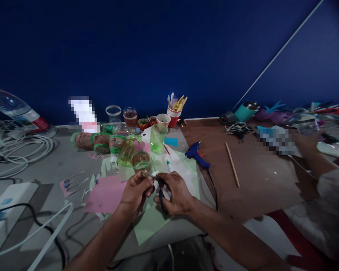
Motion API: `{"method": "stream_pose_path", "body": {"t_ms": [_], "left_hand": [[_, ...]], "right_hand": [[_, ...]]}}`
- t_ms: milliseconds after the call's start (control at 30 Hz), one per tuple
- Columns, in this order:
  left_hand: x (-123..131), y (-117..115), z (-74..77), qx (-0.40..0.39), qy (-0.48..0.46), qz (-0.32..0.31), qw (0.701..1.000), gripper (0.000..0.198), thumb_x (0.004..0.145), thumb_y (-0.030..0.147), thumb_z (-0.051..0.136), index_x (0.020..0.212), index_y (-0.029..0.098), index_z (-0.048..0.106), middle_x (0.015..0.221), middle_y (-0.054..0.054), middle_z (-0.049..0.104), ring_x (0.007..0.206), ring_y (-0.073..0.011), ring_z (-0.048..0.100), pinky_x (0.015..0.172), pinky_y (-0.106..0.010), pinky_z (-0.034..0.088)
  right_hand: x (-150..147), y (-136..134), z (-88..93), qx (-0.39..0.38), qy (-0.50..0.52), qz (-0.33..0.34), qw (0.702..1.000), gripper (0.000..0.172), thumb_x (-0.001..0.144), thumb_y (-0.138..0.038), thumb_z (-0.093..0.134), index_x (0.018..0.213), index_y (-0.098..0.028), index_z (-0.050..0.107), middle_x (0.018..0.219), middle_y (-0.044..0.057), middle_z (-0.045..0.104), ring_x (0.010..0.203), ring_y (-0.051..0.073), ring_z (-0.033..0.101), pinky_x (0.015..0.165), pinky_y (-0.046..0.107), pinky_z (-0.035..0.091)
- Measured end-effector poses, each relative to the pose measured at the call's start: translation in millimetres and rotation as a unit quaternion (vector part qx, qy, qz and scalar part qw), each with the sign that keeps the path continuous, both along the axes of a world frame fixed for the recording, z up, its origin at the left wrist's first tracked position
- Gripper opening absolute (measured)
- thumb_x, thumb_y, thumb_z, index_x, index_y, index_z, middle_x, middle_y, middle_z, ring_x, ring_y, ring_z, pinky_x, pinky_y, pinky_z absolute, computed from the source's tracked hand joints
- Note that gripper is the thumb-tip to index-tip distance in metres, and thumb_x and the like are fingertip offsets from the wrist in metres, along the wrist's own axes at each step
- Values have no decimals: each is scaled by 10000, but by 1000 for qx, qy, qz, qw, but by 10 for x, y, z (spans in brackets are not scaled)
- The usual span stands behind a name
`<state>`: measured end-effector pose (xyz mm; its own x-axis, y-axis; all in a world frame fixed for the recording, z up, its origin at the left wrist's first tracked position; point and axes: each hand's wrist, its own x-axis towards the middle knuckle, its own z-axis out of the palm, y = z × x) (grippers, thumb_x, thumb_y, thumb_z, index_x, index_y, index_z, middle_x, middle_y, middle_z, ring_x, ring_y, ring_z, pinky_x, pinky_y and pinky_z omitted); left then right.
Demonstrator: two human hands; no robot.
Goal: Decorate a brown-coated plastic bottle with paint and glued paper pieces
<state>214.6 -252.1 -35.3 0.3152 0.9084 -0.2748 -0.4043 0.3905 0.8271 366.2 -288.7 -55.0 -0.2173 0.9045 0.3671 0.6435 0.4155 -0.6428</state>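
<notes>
My right hand [176, 190] is closed around the black handles of a pair of scissors [161, 201], whose blades point left towards my other fingers. My left hand [135, 190] is closed in a pinch at the blade tips; what lies between the fingertips is small and pale, and I cannot make it out. Just beyond both hands stands a clear cup with brown and green bands [140, 162]. Light green paper [149, 224] lies under my hands. To the left is a pink sheet [106, 194] with cut paper scraps [86, 186] around it.
A blue glue gun [197, 155] and a wooden stick [232, 164] lie to the right. Behind are a cut green bottle [158, 139] and a red cup of plastic forks [174, 117]. Coiled cables [25, 150] and a power strip [12, 203] occupy the left. Another person's arm [310, 154] reaches in at right.
</notes>
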Motion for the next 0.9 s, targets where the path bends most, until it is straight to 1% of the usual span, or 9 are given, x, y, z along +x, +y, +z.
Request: {"method": "stream_pose_path", "body": {"t_ms": [133,300,567,700,800,900], "left_hand": [[7,-7,-11,1,14,0,1000,249,551,240,779,621,152,556,471,82,491,357,-15,367,404,-178,217],[18,13,-19,18,35,-6,999,250,546,233,774,600,151,544,499,74,509,366,-13,366,404,-177,226],[-18,34,-66,34,42,-21,998,249,582,236,761,593,148,528,504,77,486,375,-13,365,412,-172,225],[-38,41,-44,37,45,-30,998,249,588,247,763,591,143,536,503,77,478,369,-9,355,407,-172,215],[-59,61,7,35,54,-42,997,219,569,224,756,593,141,555,512,70,493,363,-9,354,396,-174,217],[-100,89,41,35,62,-64,995,194,559,212,744,606,145,568,501,71,488,344,-13,344,376,-179,206]], "right_hand": [[-23,-8,0,-3,-2,18,1000,455,685,-339,577,1092,-138,541,767,60,675,661,218,612,712,355,393],[-34,-16,-3,7,4,23,1000,434,696,-359,563,1068,-138,546,738,51,656,639,212,587,690,348,387],[-42,-18,-5,12,2,34,999,308,739,-356,539,974,-157,554,670,18,620,594,178,543,648,315,368],[-37,-17,-4,12,1,36,999,261,768,-378,526,916,-166,567,649,16,607,586,174,529,634,310,370],[8,4,3,18,0,47,999,298,776,-406,547,942,-162,588,648,20,614,597,172,533,637,306,380],[79,39,11,33,-1,76,997,367,773,-459,576,983,-159,604,640,17,624,605,170,541,651,304,394]]}}
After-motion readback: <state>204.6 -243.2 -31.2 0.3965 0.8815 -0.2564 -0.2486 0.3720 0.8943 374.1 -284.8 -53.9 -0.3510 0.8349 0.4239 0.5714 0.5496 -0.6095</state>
